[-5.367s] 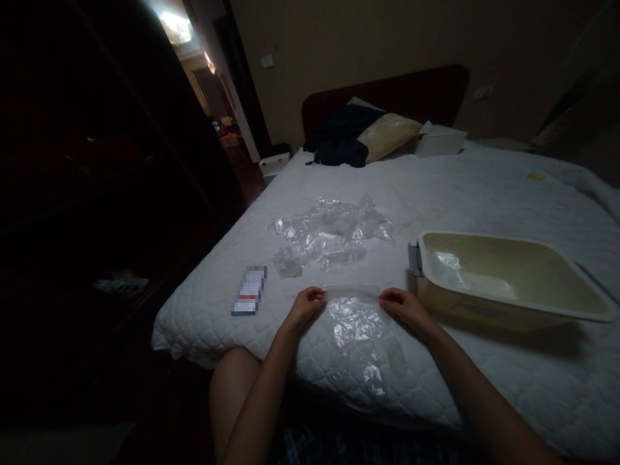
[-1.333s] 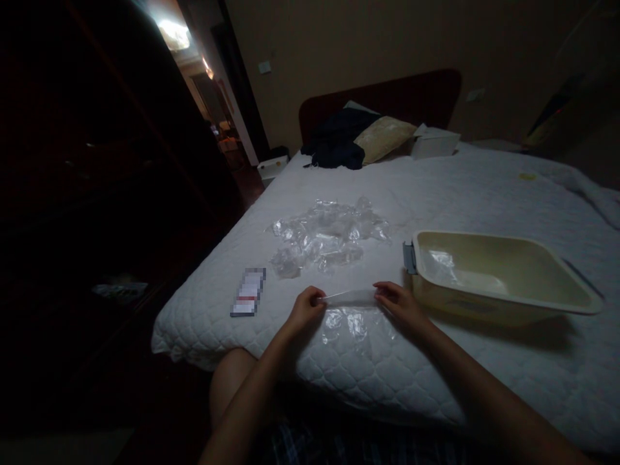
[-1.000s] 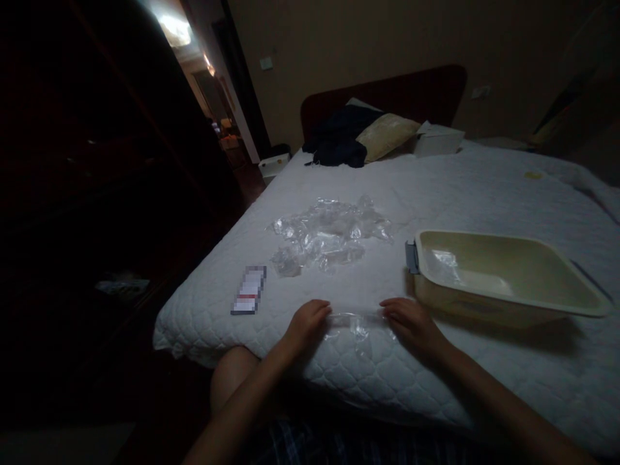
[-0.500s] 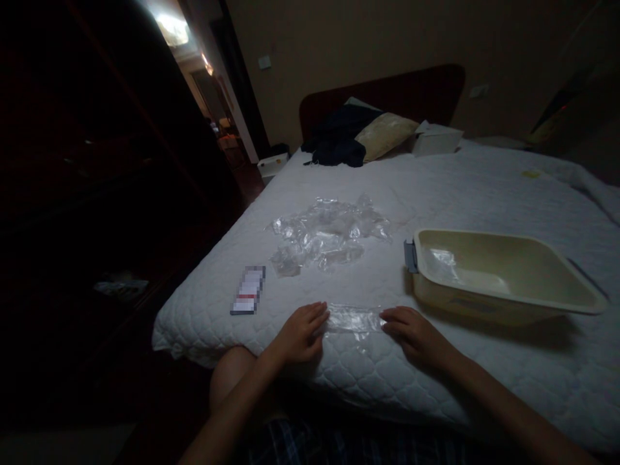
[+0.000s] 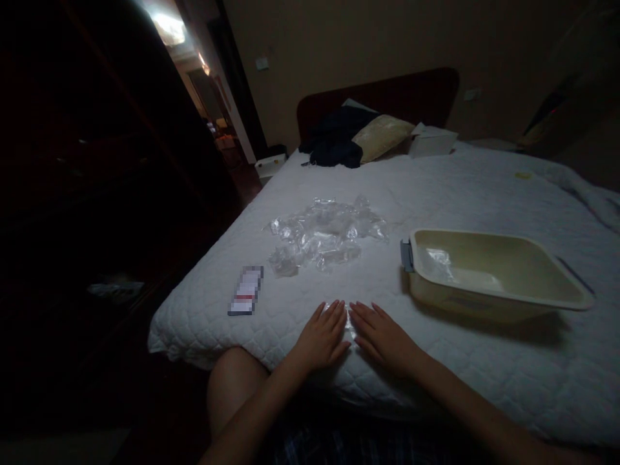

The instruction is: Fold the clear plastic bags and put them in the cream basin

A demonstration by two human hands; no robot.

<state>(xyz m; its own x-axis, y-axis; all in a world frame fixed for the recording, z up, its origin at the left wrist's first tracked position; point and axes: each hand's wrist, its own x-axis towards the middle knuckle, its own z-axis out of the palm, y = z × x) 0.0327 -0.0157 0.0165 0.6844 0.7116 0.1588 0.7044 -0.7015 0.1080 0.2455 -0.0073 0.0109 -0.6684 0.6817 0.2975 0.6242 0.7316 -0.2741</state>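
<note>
My left hand [image 5: 323,337] lies flat, fingers stretched out, on a clear plastic bag [image 5: 348,323] near the bed's front edge. Close beside it, my right hand [image 5: 385,339] rests palm down on the same plastic, its fingers also extended. Only a shiny strip of the bag shows between the two hands; the rest is covered by them. Beyond the hands, a loose spread of crumpled clear plastic bags [image 5: 324,236] lies on the white quilted bedding [image 5: 426,194].
A cream plastic tub [image 5: 489,307] with grey handles stands to the right. On the left lies a phone [image 5: 246,290] with a blurred screen. Toward the headboard [image 5: 378,90] are dark clothing [image 5: 339,135], a beige pillow [image 5: 382,137] and a white box [image 5: 433,140].
Both hands have moved inward from the two ends of the plastic bag until nearly touching. Their fingers now lie flatter over it, hiding most of it.
</note>
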